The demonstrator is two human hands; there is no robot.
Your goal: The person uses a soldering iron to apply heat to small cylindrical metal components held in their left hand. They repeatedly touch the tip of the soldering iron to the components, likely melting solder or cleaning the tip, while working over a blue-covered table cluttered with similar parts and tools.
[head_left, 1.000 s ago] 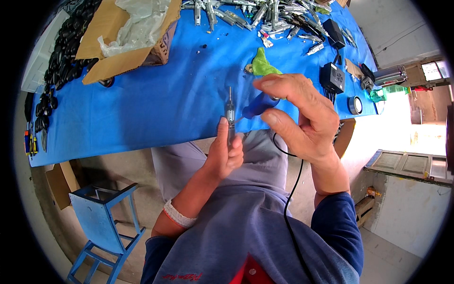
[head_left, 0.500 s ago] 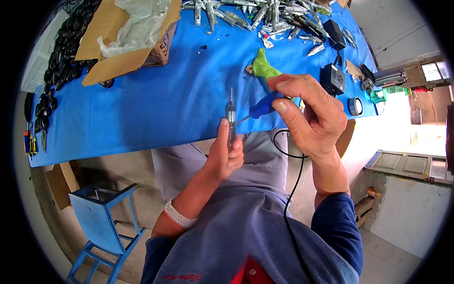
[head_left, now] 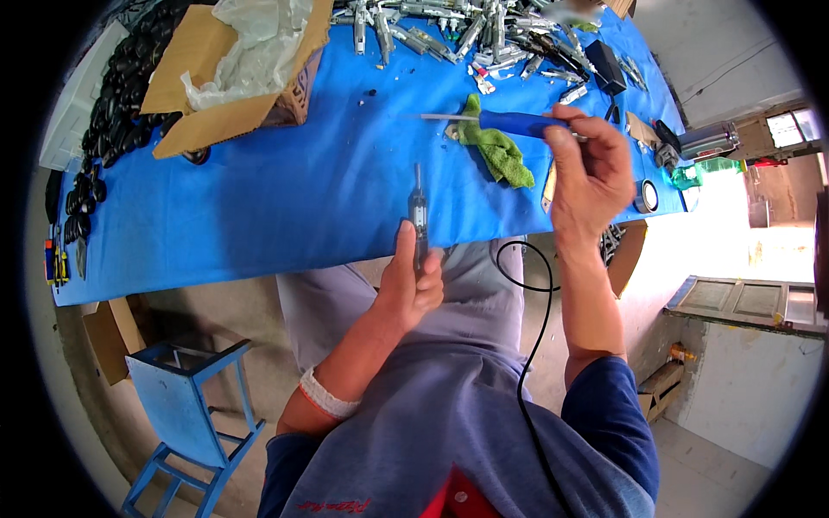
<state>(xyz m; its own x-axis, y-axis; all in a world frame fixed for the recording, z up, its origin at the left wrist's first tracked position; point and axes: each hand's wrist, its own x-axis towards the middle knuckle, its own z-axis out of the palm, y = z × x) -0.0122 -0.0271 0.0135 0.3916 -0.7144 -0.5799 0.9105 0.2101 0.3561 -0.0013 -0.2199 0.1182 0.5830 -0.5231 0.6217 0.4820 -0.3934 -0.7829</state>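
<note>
My left hand (head_left: 408,287) is closed round the lower end of a slim grey and clear mechanism (head_left: 420,210), held upright near the table's front edge. A thin metal rod sticks up from its top. My right hand (head_left: 591,177) pinches a screwdriver (head_left: 518,123) by the end of its blue handle. The screwdriver lies nearly level, its shaft pointing left, slightly blurred and apart from the mechanism. Below the handle, a crumpled green cloth (head_left: 505,160) rests on the blue-covered table (head_left: 302,198).
A heap of similar metal mechanisms (head_left: 496,39) covers the far side. An open carton (head_left: 216,129) with plastic and many black parts (head_left: 112,125) stand left. A tape roll (head_left: 646,196) sits right. A black cable (head_left: 544,345) loops beside my lap; a blue stool (head_left: 181,406) stands lower left.
My right hand has drawn the screwdriver away from the mechanism, up and to the far side, and turned it nearly level. More of the green cloth shows. My left hand is almost still.
</note>
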